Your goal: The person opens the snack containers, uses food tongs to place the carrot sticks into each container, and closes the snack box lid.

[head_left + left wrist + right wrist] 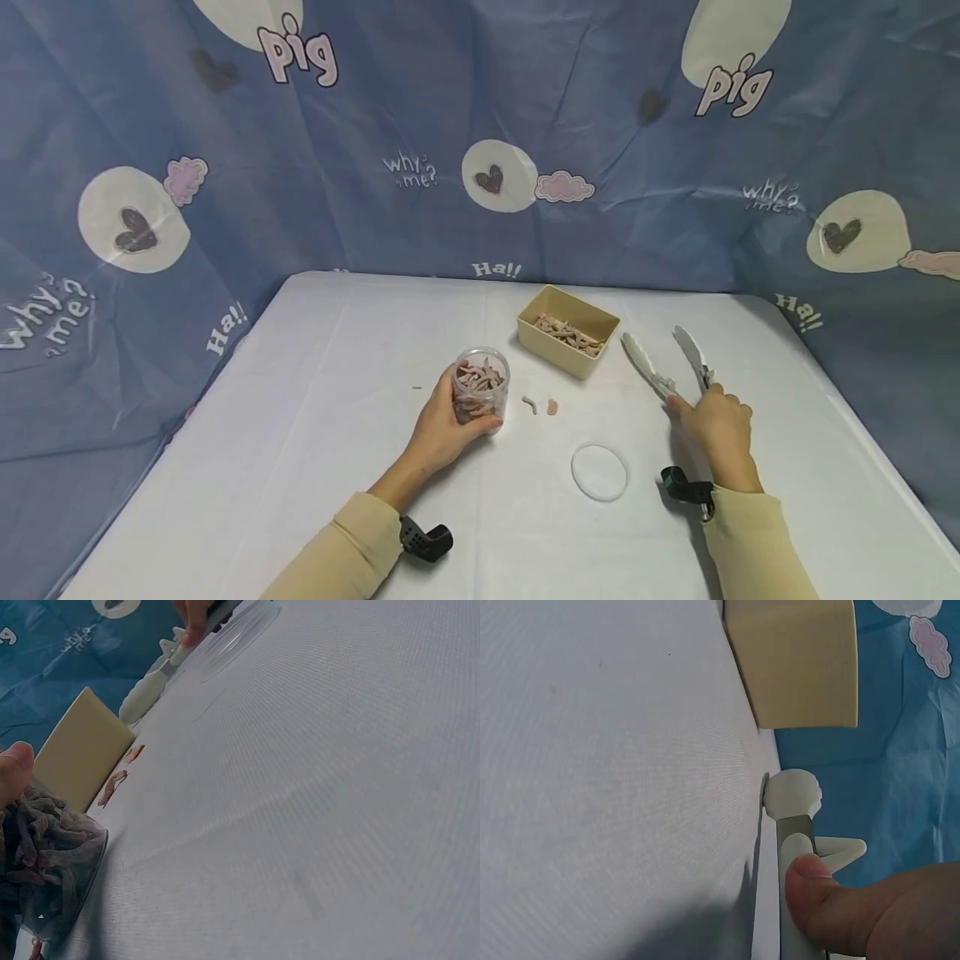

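Note:
My left hand (438, 429) grips a clear round jar (491, 412), its open mouth facing up. Many brownish-pink strips (480, 377) fill the jar, and they also show in the left wrist view. On the right, my right hand (722, 429) holds a pair of tongs (643, 365) with white tips, the two arms spread apart. In the right wrist view the thumb presses on one arm of the tongs (793, 796), and nothing shows between the tips. A yellow rectangular box (551, 348) holding more strips stands between the jar and the tongs.
Two loose bits, a curved strip (530, 405) and a flatter piece (552, 407), lie right of the jar. A thin white-rimmed ring, perhaps a lid (576, 483), lies nearer the front. A tiny fragment (417, 387) is on the left. A blue printed cloth (420, 233) hangs behind the table.

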A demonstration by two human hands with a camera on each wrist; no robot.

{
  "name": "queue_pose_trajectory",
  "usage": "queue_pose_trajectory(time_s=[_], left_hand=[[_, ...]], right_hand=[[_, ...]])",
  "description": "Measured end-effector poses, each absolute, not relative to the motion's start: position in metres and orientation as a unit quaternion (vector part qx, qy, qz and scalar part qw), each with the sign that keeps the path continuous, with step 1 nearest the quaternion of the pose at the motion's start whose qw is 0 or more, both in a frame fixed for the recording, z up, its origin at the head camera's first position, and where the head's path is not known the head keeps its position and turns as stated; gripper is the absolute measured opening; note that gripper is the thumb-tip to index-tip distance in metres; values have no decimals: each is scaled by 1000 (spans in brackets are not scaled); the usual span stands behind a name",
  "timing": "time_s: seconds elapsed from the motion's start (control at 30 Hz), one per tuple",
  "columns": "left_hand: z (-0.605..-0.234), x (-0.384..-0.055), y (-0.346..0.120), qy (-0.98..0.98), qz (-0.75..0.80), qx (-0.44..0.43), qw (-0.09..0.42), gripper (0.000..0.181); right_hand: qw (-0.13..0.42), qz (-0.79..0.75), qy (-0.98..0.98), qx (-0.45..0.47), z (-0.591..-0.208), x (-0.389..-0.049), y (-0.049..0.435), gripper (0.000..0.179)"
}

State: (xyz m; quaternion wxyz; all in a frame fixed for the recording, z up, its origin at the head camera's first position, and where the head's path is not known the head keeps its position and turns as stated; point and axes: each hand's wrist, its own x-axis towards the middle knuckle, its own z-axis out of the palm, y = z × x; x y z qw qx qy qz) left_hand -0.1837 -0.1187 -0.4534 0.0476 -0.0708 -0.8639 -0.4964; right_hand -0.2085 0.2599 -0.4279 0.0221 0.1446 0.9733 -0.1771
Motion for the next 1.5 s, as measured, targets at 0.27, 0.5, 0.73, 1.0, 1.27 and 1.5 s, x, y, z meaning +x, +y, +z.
queue_pose_trajectory(time_s=[0.27, 0.5, 0.73, 1.0, 1.27, 1.5], left_hand=[[-453, -184, -118, -864, -495, -73, 49, 99], [-452, -182, -117, -867, -491, -69, 44, 99], [-454, -180, -118, -866, -494, -60, 52, 98], [-457, -174, -119, -863, -498, -65, 44, 98], [-456, -175, -121, -868, -490, -66, 53, 98], [-454, -178, -121, -865, -494, -71, 56, 98]], right_hand=[[25, -153, 978, 141, -429, -211, 262, 73], [2, -161, 978, 129, -422, -199, 259, 78], [16, -175, 983, -51, -385, -177, 220, 80], [107, -187, 963, -159, -405, -152, 176, 86], [97, -168, 971, -142, -417, -141, 159, 97], [83, -132, 977, -146, -415, -137, 155, 100]])
